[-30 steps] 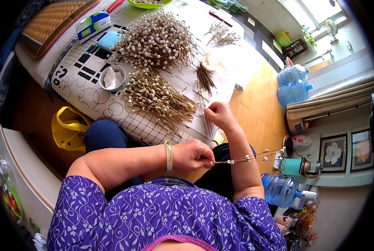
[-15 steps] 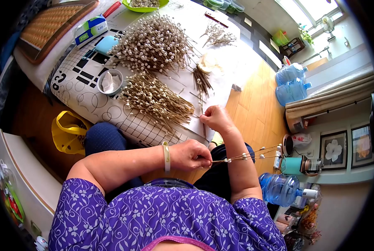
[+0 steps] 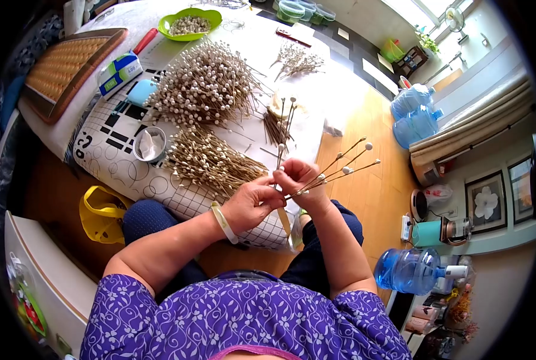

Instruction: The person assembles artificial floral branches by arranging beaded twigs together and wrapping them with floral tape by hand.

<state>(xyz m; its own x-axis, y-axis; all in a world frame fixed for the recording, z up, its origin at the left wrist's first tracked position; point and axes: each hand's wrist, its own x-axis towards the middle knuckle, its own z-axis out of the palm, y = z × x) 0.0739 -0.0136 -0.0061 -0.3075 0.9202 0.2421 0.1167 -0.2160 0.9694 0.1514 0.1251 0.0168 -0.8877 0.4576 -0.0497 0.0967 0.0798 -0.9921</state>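
My left hand (image 3: 254,205) is closed on the lower ends of several thin brown bead-tipped stems (image 3: 347,170), which fan out to the right with white beads along them. My right hand (image 3: 301,179) meets it, fingers pinched around another small bunch of bead-tipped stems (image 3: 286,123) pointing up toward the table. Below the fingers hangs a narrow brownish strip (image 3: 286,221). Just beyond my hands lies a pile of stems with small cream buds (image 3: 211,159). Behind it is a large heap of stems with round white beads (image 3: 205,87).
On the table (image 3: 160,180) are a white-filled cup (image 3: 149,144), a short brown stem bundle (image 3: 275,129), a green bowl (image 3: 211,30), a tissue pack (image 3: 121,73) and a sparse sprig pile (image 3: 298,60). A yellow bag (image 3: 97,216) is at left; water bottles (image 3: 407,271) stand at right.
My right hand has come from the table edge toward my left hand, bringing a stem bunch. My left hand has risen slightly, its stems now angled upward right. The view has shifted a little.
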